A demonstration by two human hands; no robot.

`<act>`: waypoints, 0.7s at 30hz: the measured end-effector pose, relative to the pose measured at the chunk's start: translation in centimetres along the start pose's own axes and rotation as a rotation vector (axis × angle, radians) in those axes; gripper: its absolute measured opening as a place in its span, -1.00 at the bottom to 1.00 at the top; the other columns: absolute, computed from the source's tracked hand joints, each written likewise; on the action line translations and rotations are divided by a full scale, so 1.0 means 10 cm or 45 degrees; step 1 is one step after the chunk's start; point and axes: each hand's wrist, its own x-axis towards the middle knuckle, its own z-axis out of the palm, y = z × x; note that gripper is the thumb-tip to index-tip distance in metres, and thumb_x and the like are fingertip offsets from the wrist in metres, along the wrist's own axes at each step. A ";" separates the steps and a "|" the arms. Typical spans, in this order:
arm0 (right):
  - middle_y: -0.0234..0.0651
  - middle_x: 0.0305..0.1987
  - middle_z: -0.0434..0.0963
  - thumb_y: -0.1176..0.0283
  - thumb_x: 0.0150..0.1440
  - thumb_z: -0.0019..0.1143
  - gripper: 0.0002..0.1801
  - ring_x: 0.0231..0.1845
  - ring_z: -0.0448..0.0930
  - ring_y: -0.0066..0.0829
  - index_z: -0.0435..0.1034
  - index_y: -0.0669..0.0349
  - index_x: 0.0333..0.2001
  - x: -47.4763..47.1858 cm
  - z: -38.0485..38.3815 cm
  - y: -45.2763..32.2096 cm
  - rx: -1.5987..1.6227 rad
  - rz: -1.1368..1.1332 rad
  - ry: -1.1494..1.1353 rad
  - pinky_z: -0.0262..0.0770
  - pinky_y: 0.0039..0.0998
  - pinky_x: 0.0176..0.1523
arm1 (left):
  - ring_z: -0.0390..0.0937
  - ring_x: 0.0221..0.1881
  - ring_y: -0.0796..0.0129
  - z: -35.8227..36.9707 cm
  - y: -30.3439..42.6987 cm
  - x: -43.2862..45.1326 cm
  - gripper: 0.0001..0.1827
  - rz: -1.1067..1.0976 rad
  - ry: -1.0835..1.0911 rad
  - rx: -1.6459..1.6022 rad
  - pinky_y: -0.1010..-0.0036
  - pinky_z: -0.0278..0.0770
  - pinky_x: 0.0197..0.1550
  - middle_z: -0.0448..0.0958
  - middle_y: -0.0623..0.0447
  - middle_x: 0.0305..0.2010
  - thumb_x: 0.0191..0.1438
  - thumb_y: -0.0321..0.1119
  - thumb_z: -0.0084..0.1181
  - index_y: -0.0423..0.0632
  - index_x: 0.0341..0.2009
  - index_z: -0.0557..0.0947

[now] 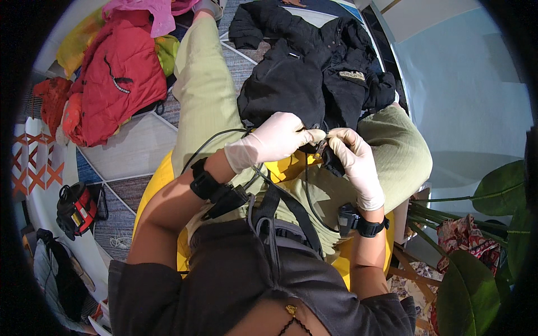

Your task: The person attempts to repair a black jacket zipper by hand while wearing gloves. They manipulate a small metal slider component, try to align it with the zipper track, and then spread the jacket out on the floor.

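Observation:
A black padded jacket (286, 84) lies stretched out in front of me, its hem drawn up between my knees. My left hand (271, 140), in a white glove, pinches the jacket's lower front edge. Gloved the same way, my right hand (355, 157) grips the edge opposite, and the fingertips of both hands nearly meet. Just below them hangs a zipper pull (320, 149). The fingers hide most of the zipper's end, so whether its two sides are joined cannot be seen. A light patch with writing sits on the jacket's front.
A red padded jacket (122, 80) is heaped at the left among other clothes. On the floor stands a red and black device (77, 210). Black cables (309, 197) cross my lap. I sit on a yellow seat (157, 185). Leafy plants (470, 290) rise at the right.

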 end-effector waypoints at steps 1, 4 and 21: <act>-0.54 -0.41 0.44 0.50 0.11 0.05 -0.92 -0.36 0.36 -0.78 0.41 0.29 -0.33 0.00 0.00 -0.02 -0.002 0.001 0.001 0.32 -0.71 -0.23 | 0.27 -0.57 0.52 0.00 0.02 -0.01 -0.66 0.060 0.033 -0.015 0.49 0.33 -0.48 0.40 -0.02 -0.63 0.11 -0.18 0.07 -0.26 -0.45 0.53; -0.52 -0.42 0.47 0.50 0.08 0.11 -0.91 -0.38 0.38 -0.77 0.43 0.30 -0.34 0.01 -0.01 -0.06 -0.071 0.051 -0.038 0.33 -0.71 -0.24 | 0.29 -0.57 0.50 -0.13 0.28 0.01 -0.70 -0.321 -0.121 0.286 0.47 0.34 -0.47 0.44 -0.05 -0.61 0.10 -0.23 0.08 -0.26 -0.43 0.55; -0.28 -0.45 0.49 0.47 0.05 0.10 -0.89 -0.36 0.46 -0.42 0.45 0.29 -0.42 0.16 -0.23 -0.24 -0.787 -0.192 -0.543 0.36 -0.45 -0.20 | 0.38 -0.60 0.09 -0.18 0.20 0.04 -0.53 -0.058 -0.320 0.321 0.33 0.34 -0.46 0.43 -0.24 -0.60 0.03 -0.02 0.09 -0.28 -0.50 0.54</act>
